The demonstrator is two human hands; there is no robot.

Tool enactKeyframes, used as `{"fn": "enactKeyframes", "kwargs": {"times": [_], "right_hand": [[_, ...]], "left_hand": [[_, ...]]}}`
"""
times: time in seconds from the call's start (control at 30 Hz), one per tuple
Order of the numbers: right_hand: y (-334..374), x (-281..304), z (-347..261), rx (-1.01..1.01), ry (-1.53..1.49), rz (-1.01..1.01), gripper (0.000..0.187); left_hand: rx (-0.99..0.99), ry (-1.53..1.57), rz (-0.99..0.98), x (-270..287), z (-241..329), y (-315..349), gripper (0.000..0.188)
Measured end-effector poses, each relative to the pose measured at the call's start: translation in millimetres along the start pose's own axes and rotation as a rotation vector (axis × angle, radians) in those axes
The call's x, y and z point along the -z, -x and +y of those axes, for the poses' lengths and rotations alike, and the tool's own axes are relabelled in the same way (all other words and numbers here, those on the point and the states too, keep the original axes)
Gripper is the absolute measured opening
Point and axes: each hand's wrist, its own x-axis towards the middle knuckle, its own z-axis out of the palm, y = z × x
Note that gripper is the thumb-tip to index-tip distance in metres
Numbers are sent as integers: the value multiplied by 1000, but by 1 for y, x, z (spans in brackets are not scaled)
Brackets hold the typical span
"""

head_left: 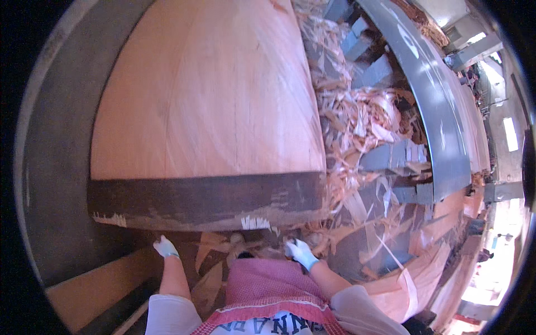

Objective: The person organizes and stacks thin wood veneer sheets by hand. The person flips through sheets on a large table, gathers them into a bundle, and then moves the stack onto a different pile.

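Note:
A broad stack of thin wood veneer sheets [212,100] lies in front of me, its top pale orange-brown. Its near side [206,195] is dark, with torn pale splinters along the lower edge. My left hand [166,247], in a white glove, is just below the left part of that edge, its fingers curled closed. My right hand [302,254], also white-gloved, is below the right part, fingers curled inward beside something small and dark. What either hand holds, if anything, is too small to make out. A red checked apron [268,282] hangs between my forearms.
Torn veneer strips [374,120] are heaped along the stack's right side, among grey blocks [393,156]. Beyond them runs a curved-looking grey metal sheet [441,123]. More veneer pieces [407,290] lie at lower right. A long brown board [103,285] is at lower left.

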Motion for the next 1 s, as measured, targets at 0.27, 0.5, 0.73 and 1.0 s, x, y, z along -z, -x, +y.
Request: {"fn": "enactKeyframes", "kwargs": {"times": [0.27, 0.5, 0.73, 1.0], "right_hand": [[35, 216, 66, -347, -369, 128, 18], [15, 401, 114, -245, -467, 17, 21], [-56, 547, 77, -145, -565, 158, 24], [-182, 615, -16, -48, -373, -145, 22]], "left_hand": [[-227, 10, -56, -12, 15, 115, 36], [-406, -86, -229, -78, 74, 310, 35], [-516, -360, -677, -132, 169, 459, 44], [-363, -2, -801, -251, 259, 495, 28]]}}
